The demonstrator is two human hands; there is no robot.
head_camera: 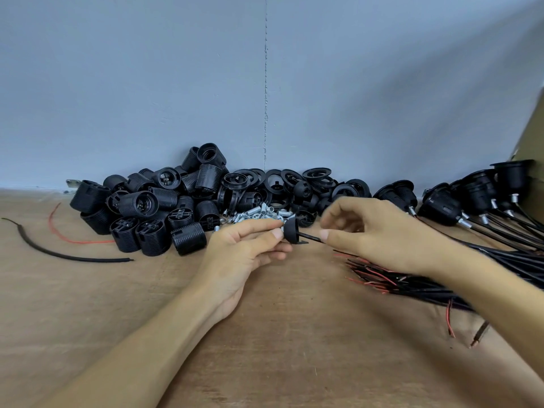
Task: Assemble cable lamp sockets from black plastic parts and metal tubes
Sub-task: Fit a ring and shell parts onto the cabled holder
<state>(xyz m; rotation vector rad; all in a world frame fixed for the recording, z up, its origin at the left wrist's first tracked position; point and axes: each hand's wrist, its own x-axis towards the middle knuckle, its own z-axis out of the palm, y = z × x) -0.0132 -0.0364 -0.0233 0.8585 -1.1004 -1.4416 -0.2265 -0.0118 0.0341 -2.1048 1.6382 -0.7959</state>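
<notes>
I log the left hand (244, 251) pinching the black cap (290, 230) at its rim, thumb below and forefinger above. The black cable (311, 238) sticks out of the cap. The right hand (374, 231), blurred, pinches the cable's far end. The metal tubes (262, 214) lie just behind on the table (279, 334).

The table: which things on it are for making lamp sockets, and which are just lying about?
Job: black cap in the left hand, cable pinched by the right hand, metal tubes, socket bodies, rings.
Lying about: loose black cable piece, loose red wire.
</notes>
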